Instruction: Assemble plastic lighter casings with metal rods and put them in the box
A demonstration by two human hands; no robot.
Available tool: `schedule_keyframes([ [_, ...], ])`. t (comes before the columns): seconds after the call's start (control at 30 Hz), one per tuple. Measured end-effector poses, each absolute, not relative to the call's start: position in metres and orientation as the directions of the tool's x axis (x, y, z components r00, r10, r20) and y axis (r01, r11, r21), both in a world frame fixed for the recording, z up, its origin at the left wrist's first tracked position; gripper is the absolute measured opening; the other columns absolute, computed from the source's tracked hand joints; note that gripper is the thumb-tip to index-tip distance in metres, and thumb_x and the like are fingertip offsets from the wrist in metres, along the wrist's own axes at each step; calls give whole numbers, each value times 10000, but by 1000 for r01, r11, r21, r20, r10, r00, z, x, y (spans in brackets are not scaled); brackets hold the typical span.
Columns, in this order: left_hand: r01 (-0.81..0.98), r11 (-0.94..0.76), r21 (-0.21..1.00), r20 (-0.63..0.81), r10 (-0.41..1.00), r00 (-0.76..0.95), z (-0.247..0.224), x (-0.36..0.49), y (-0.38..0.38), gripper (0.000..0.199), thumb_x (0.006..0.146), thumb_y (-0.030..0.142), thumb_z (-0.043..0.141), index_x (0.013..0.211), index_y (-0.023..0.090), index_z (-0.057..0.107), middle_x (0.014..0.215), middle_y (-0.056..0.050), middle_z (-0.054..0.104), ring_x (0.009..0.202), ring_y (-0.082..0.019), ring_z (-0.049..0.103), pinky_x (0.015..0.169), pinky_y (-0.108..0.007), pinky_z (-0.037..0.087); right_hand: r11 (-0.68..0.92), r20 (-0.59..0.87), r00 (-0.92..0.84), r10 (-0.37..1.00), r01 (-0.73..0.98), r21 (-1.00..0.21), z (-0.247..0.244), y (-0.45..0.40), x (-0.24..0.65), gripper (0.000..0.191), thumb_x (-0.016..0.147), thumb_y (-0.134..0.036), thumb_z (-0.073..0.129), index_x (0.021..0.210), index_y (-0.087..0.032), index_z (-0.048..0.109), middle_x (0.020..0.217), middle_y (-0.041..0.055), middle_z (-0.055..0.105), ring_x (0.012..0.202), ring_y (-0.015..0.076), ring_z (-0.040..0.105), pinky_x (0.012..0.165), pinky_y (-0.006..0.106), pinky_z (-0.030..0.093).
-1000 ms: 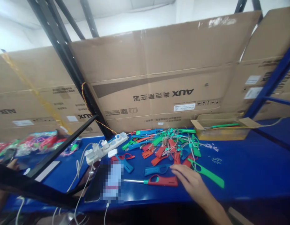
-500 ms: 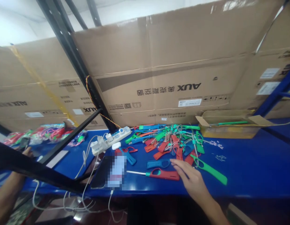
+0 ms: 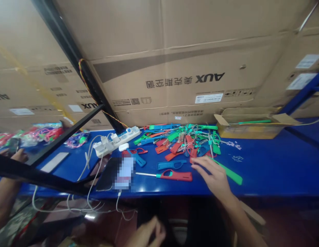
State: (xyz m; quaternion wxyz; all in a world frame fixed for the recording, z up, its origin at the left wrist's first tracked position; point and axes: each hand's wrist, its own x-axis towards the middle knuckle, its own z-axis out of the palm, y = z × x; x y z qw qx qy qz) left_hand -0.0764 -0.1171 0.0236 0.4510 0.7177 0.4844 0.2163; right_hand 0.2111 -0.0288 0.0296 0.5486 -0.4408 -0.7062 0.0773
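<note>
My right hand [image 3: 213,175] is over the blue table [image 3: 267,164], fingers apart, its fingertips beside a red handle piece [image 3: 191,147] at the pile's front edge; it holds nothing I can see. Left of it lie a blue handle piece [image 3: 170,165] and, nearer me, a red lighter [image 3: 174,175] with a metal rod pointing left. A green handle [image 3: 231,173] lies partly behind my right hand. Low in the view, below the table edge, my left hand [image 3: 149,233] is blurred, its fingers bent; whether it holds anything is hidden.
A power strip [image 3: 118,141] with white cables and a phone [image 3: 124,173] lie left of the pile. An open carton [image 3: 249,132] stands back right. A black post [image 3: 79,61] slants down on the left. Another person's hands hold a phone [image 3: 13,145] at far left.
My left hand has come into view at the bottom. My right hand has moved from the blue handle piece to the red one at the pile's edge. The view has tilted down.
</note>
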Motion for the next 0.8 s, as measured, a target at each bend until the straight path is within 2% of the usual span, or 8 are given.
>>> schedule_keyframes([
  [0.1,418,-236,877,91,937,338,6,-39,-95,148,1038,330,521,980,215,593,1236,-89,693,1206,-247,634,1055,-453,509,619,755,30,655,552,-559,24,-23,211,228,962,-272,670,1168,-278,769,877,42,691,856,197,698,783,322,603],
  [0.17,424,-434,795,347,898,269,-7,-11,-74,87,1019,289,550,1055,220,588,1350,-118,648,1356,-289,539,1122,-532,449,612,746,20,666,558,-560,21,-21,213,242,978,-280,644,1190,-276,761,916,52,694,899,202,701,808,330,602],
  [0.23,505,-568,650,438,823,363,-20,12,-52,240,1011,243,555,1249,236,584,1455,-116,588,1455,-297,443,1165,-577,401,593,692,-39,720,552,-586,21,-22,214,311,1025,-266,549,1294,-270,704,1106,85,711,1039,214,697,886,346,593],
  [0.3,541,-633,553,465,774,430,-30,25,-33,380,993,250,597,1367,211,541,1446,-130,604,1448,-301,463,1166,-582,415,594,634,-121,763,518,-616,22,-24,214,392,1057,-227,454,1415,-272,608,1235,95,694,1144,210,673,951,352,574],
  [0.37,560,-654,508,437,756,486,-36,30,-23,383,999,250,594,1378,204,557,1410,-117,642,1408,-288,518,1172,-573,424,613,629,-149,763,476,-631,23,-25,213,409,1051,-209,470,1439,-280,579,1172,81,711,1090,194,691,939,336,574],
  [0.5,593,-659,464,434,752,496,-41,30,-21,341,1012,231,566,1348,185,602,1370,-108,678,1347,-273,585,1172,-577,434,621,706,-35,707,506,-598,22,-24,210,264,974,-249,646,1224,-276,728,959,49,693,902,190,698,830,321,589],
  [0.67,607,-671,426,460,739,493,-42,31,-25,356,1001,228,583,1352,178,610,1359,-93,688,1342,-263,591,1161,-555,460,576,620,-89,779,491,-654,24,-25,212,370,1042,-186,491,1369,-280,636,1187,79,716,1082,202,689,919,346,575],
  [0.8,614,-672,414,463,736,493,-42,31,-25,365,1011,234,562,1371,187,599,1372,-86,680,1347,-252,587,1169,-543,458,610,688,-26,726,485,-626,25,-26,211,311,956,-190,669,1242,-302,720,939,27,708,873,179,700,800,304,588],
])
